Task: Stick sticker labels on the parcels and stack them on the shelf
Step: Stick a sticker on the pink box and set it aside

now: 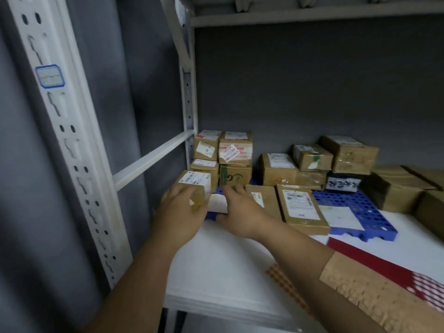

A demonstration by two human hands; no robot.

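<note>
Parcel (195, 186) in hand, the person reaches into the left corner of the shelf (228, 272). Only the head view is given, and it looks down along both forearms.

The left hand (179, 212) grips the small brown parcel, fingers curled over its near face and side; the white shipping label on top stays uncovered, probably so it can still be read once the box is set down. The right hand (240, 212) lies just to the right of that grip with fingers loosely extended, its fingertips reaching toward the parcel's right side; motion blur hides whether they touch the box. It seems to be there to steady or square the box, not to carry it.

Directly beyond the grip, against the back wall and the white upright, stands a two-high stack of labelled parcels (223, 157); the held box sits just in front of its lower row, so the person looks to be starting a front row beside the frame. To the right of the grip lie two flat parcels (300, 207) on a blue perforated tray (355, 212), with more boxes further right and behind. Nearer than the grip, the shelf's white board is bare.

Judging by the labels already on, this parcel is at the stacking step.
</note>
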